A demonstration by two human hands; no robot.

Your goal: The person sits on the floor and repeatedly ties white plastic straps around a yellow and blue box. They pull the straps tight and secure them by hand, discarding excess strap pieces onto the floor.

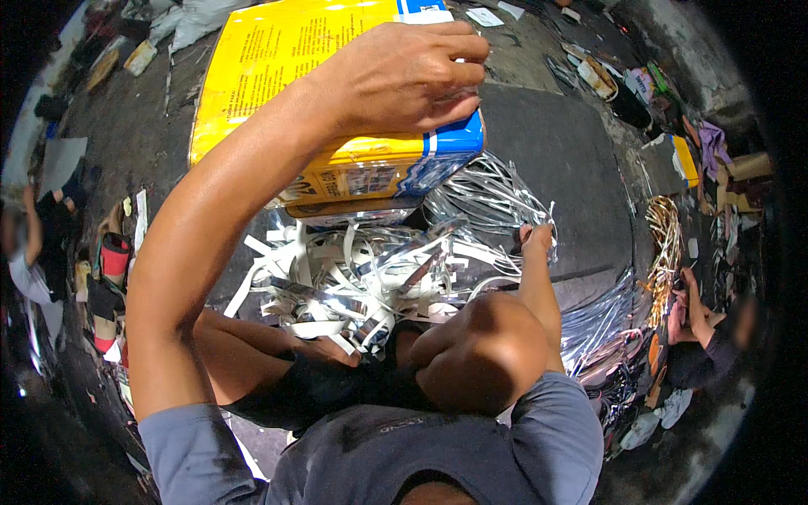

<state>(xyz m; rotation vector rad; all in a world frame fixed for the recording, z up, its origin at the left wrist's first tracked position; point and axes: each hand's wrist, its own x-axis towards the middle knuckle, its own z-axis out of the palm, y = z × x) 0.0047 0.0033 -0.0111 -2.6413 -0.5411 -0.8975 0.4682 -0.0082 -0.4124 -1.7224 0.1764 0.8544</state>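
Note:
A large yellow and blue rectangular tin [269,63] stands in front of me, at the top of the view. My left hand [412,76] is closed over its right-hand part, fingers curled; a bit of white shows between them, but what they hold is hidden. Lower down on the right, my right hand [536,239] is closed on a bundle of thin silver strips [484,198] that fans out beside the tin. Between the tin and my bent legs lies a tangled heap of white and shiny strips [362,282].
A dark mat [555,151] covers the floor to the right. More silver-blue strips [598,316] and a gold bundle [663,252] lie there, near another person's hand [694,290]. Another person [34,244] is at the far left. Scraps and a yellow-sided box [683,160] lie around.

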